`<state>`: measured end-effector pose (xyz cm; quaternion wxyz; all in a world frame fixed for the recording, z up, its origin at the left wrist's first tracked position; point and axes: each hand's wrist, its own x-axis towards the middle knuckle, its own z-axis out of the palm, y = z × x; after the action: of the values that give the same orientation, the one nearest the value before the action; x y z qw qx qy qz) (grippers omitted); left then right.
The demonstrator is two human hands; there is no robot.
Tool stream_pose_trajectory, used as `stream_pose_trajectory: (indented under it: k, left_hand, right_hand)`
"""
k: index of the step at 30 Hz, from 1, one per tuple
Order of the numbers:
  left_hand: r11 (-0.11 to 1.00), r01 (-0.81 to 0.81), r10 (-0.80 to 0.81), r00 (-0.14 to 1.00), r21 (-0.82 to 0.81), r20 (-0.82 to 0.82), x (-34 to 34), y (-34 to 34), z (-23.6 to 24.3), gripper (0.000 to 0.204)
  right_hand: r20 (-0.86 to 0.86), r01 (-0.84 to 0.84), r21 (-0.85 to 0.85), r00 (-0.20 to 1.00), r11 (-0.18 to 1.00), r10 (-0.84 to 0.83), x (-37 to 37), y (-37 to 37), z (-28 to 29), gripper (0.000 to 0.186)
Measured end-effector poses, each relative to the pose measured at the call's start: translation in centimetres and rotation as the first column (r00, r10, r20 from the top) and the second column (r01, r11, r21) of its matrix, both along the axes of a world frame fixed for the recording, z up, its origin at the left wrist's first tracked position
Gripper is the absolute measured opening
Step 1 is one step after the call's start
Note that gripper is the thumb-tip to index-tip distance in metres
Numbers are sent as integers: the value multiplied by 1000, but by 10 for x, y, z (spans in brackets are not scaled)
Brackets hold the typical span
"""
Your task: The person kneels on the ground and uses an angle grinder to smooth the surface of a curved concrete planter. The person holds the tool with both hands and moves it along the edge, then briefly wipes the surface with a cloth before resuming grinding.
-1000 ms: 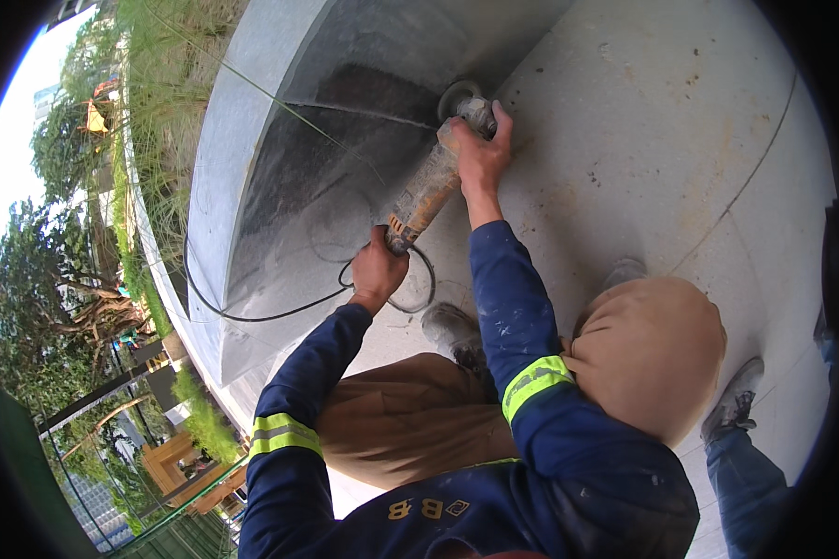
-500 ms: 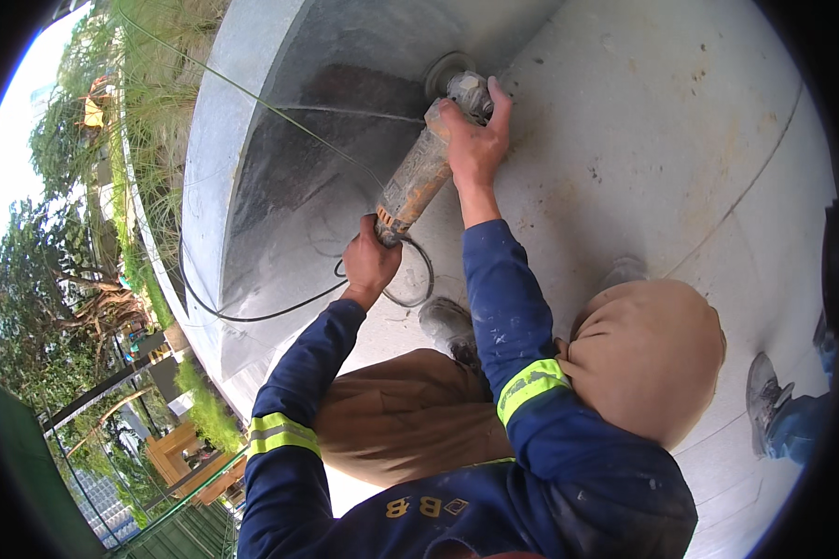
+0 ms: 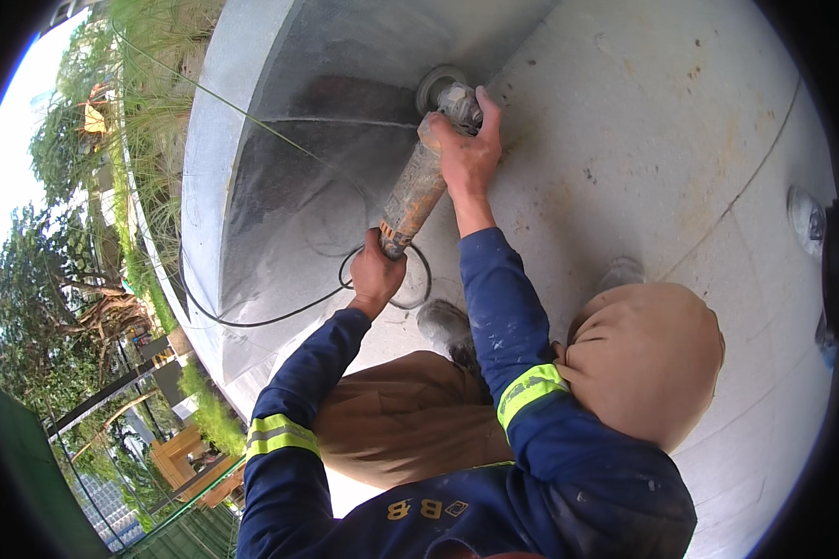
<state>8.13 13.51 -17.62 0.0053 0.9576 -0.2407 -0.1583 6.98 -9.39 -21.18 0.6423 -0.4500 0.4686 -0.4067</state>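
Orange under grey dust, the angle grinder (image 3: pixel 414 193) slants beside the curved wall (image 3: pixel 284 172), its disc (image 3: pixel 427 94) at the wall's face (contact is hard to judge). Fingers of the right hand (image 3: pixel 470 164) clasp its head, those of the left hand (image 3: pixel 376 276) its rear. Slack cord (image 3: pixel 252 325) loops near the wall; a snag there could jerk the disc.

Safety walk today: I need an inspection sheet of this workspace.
Surface: pale grey floor beside a curved grey wall.
Job's things: dusty orange and grey cylindrical grinder, round grey disc by the wall.
Clutter: small dark specks on the floor.
Hands: left hand grips the grinder's rear; right hand grips near its head.
Cables: thin black cable, looped beside the left hand.
Surroundings: long green grass, leafy trees, another person's shoe.
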Motion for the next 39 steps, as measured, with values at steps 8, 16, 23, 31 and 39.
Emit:
stream_pose_trajectory:
  k: [8, 16, 23, 31, 39]
  left_hand:
    - [998, 38, -37, 999, 58, -17, 13, -6, 9, 46]
    - [1000, 29, -29, 1000, 3, 3, 17, -15, 10, 43]
    - [1000, 4, -3, 999, 22, -53, 12, -3, 19, 44]
    - [939, -10, -1, 1000, -345, -31, 7, 26, 77, 41]
    - [973, 3, -11, 999, -231, -33, 5, 32, 51, 42]
  right_hand:
    - [24, 45, 175, 998, 984, -50, 0, 0, -11, 77]
    - [110, 43, 149, 992, 988, -60, 3, -7, -1, 77]
    - [-2, 31, 90, 1000, 995, -31, -1, 3, 6, 77]
    - [134, -57, -169, 988, 984, 80, -4, 26, 130, 76]
    - [5, -29, -72, 1000, 997, 29, 1, 26, 89, 76]
